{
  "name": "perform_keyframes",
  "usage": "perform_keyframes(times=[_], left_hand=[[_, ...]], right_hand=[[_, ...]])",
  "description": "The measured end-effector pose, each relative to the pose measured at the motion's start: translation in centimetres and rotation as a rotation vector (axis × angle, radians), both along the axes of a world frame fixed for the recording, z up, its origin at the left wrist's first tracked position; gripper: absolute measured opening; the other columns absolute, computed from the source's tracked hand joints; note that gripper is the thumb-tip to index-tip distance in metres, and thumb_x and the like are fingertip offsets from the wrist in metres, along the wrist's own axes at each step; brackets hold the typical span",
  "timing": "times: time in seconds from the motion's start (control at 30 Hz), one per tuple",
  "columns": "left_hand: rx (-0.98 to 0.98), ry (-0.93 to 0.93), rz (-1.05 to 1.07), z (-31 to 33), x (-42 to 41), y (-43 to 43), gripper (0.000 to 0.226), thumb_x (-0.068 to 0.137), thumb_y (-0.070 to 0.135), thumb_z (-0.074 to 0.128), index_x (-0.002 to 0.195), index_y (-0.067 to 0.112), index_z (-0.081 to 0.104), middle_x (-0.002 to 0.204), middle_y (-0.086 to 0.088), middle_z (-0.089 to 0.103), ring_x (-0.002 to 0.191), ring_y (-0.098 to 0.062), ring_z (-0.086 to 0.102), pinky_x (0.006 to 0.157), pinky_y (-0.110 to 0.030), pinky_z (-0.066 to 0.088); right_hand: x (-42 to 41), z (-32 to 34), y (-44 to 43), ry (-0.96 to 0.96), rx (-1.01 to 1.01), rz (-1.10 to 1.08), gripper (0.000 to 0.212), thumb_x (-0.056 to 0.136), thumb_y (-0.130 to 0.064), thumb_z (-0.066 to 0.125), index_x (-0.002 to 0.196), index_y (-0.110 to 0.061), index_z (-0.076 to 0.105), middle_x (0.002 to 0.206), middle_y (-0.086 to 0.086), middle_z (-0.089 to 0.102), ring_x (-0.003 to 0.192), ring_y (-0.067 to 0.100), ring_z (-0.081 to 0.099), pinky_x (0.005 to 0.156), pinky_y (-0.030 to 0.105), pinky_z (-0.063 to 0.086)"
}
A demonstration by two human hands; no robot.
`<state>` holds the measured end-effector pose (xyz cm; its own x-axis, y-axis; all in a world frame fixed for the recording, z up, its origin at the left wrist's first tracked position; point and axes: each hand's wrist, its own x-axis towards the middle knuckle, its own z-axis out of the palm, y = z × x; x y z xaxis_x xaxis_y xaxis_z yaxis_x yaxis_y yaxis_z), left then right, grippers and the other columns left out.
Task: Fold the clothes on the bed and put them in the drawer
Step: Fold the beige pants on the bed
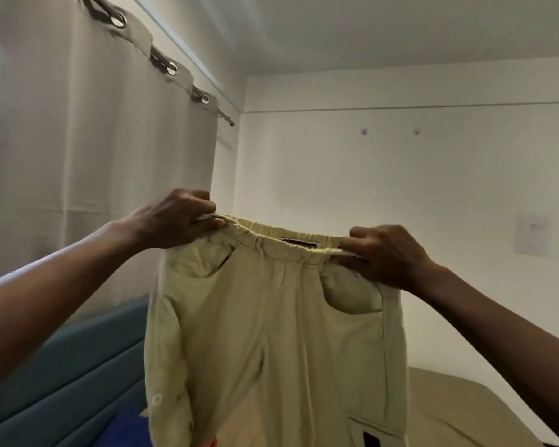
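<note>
No lettering is legible — the dark brown sewn-in label inside the waistband of the pale yellow-green fabric trousers and the white paper sheet on the white wall are too blurred.

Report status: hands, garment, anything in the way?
Left hand and right hand each grip a waistband end. Pale green trousers held up, hanging unfolded. Nothing in the way; bed below.

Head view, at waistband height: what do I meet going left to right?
curtain → left hand → pale green trousers, held up by the waistband → right hand → paper sheet on the wall
</note>
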<state>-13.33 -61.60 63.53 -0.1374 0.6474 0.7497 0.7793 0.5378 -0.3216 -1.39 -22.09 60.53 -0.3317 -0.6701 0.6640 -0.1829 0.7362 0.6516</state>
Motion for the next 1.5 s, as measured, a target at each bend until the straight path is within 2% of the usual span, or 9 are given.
perform_keyframes(times=[0.1,0.27,0.47,0.6,0.77,0.83,1.07,1.3,1.5], left_hand=[[0.134,-0.371,-0.041,0.7,0.7,-0.5,0.058,0.097,0.064,0.051,0.072,0.015,0.07,0.062,0.002,0.058,0.053,-0.011,0.049,0.051,-0.034,0.043],[0.334,-0.84,-0.339,2.2,1.8,-0.9,0.029,0.097,0.024,0.065,0.073,0.011,0.075,0.066,-0.001,0.066,0.061,-0.011,0.063,0.052,-0.021,0.05],[0.532,-1.244,-0.396,3.0,-1.0,-1.2,0.059,0.065,0.045,0.095,0.098,-0.001,0.078,0.096,-0.017,0.076,0.074,-0.021,0.072,0.063,-0.029,0.062],[0.748,-1.419,-0.16,-6.4,-3.9,4.0,0.041,0.076,0.025,0.088,0.102,-0.004,0.075,0.107,-0.025,0.075,0.078,-0.025,0.074,0.078,-0.04,0.064],[1.26,-1.617,-0.031,-24.7,-0.7,8.4,0.025,0.09,0.023,0.078,0.094,0.0,0.07,0.079,-0.015,0.067,0.067,-0.025,0.063,0.067,-0.039,0.055],[1.387,-1.642,-0.076,-30.5,3.5,10.5,0.02,0.093,0.025,0.075,0.091,0.007,0.068,0.077,-0.011,0.071,0.069,-0.026,0.069,0.065,-0.036,0.059],[1.343,-1.404,0.082,-41.1,11.9,13.7,0.022,0.087,0.028,0.08,0.098,0.019,0.064,0.085,0.001,0.075,0.076,-0.015,0.071,0.074,-0.042,0.059],[1.332,-1.217,0.076,-42.4,13.6,13.6,0.021,0.085,0.016,0.083,0.102,0.024,0.075,0.091,0.011,0.077,0.085,-0.004,0.073,0.078,-0.028,0.059],[1.142,-1.088,0.073,-42.6,14.1,14.6,0.017,0.091,0.02,0.077,0.106,0.028,0.078,0.097,0.015,0.075,0.092,-0.004,0.071,0.083,-0.032,0.059]], right_hand=[[1.1,2.0,-0.2,0.008,-0.265,-0.052,0.055,0.093,-0.074,0.039,0.066,-0.028,0.051,0.057,-0.007,0.054,0.059,0.023,0.057,0.068,0.031,0.038],[2.7,5.2,0.2,-0.434,-0.694,0.105,0.066,0.087,-0.072,0.06,0.059,-0.015,0.041,0.053,-0.011,0.032,0.052,0.012,0.031,0.053,0.032,0.026],[2.5,6.8,1.3,-1.052,-1.221,0.325,0.045,0.089,-0.043,0.072,0.103,-0.001,0.077,0.101,0.017,0.076,0.093,0.029,0.072,0.076,0.036,0.059],[-4.2,-4.5,0.2,-1.241,-1.668,0.206,0.079,0.06,-0.04,0.095,0.118,0.007,0.071,0.116,0.026,0.071,0.113,0.041,0.067,0.102,0.058,0.051],[-3.5,-22.4,-3.9,-1.261,-2.166,0.087,0.036,0.092,-0.026,0.072,0.112,0.004,0.072,0.084,0.016,0.076,0.064,0.023,0.073,0.066,0.04,0.065],[-2.1,-27.6,-6.7,-1.072,-2.329,0.165,0.026,0.095,-0.023,0.07,0.099,0.003,0.072,0.067,0.01,0.072,0.049,0.014,0.066,0.044,0.027,0.054],[1.3,-35.3,-15.9,-0.932,-2.447,0.271,0.048,0.08,0.009,0.077,0.114,-0.014,0.053,0.096,0.012,0.076,0.07,0.018,0.069,0.058,0.029,0.054],[2.5,-38.5,-16.9,-0.656,-2.339,0.068,0.015,0.082,-0.006,0.081,0.089,-0.019,0.077,0.081,-0.002,0.079,0.082,0.019,0.076,0.075,0.038,0.063],[2.5,-39.3,-17.2,-0.732,-2.226,0.16,0.013,0.095,-0.017,0.071,0.105,-0.019,0.078,0.094,-0.001,0.08,0.091,0.019,0.076,0.087,0.047,0.062]])
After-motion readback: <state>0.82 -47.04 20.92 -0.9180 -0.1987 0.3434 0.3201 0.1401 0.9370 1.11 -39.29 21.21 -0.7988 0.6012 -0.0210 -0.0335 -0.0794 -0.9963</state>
